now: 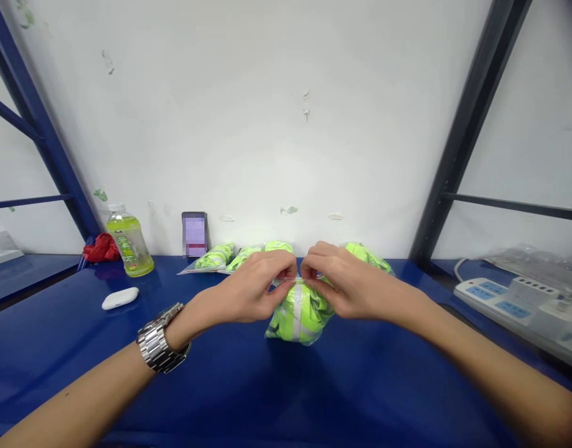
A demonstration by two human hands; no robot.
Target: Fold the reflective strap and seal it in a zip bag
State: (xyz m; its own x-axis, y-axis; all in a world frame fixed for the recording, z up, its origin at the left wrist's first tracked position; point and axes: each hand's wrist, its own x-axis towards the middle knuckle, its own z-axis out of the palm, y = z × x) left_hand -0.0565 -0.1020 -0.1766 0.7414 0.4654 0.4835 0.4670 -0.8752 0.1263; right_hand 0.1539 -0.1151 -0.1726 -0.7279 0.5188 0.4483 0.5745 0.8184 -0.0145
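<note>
A clear plastic bag (297, 317) with a folded neon-yellow item and a pale grey stripe inside hangs upright over the blue table (211, 386). My left hand (260, 283) pinches its top edge near the middle, a silver watch on the wrist. Close beside it, my right hand (337, 277) pinches the same top edge, fingers curled. The fingertips of both hands almost meet. Behind my hands, several similar yellow bags (215, 256) lie along the wall, partly hidden; another bag (367, 256) rests behind my right hand.
A bottle of yellow-green drink (130, 242), a white case (120, 298), a red cloth (101, 248) and a propped phone (195, 234) stand or lie at the left. White power strips (514, 305) are at the right, beyond a dark metal post (449, 143).
</note>
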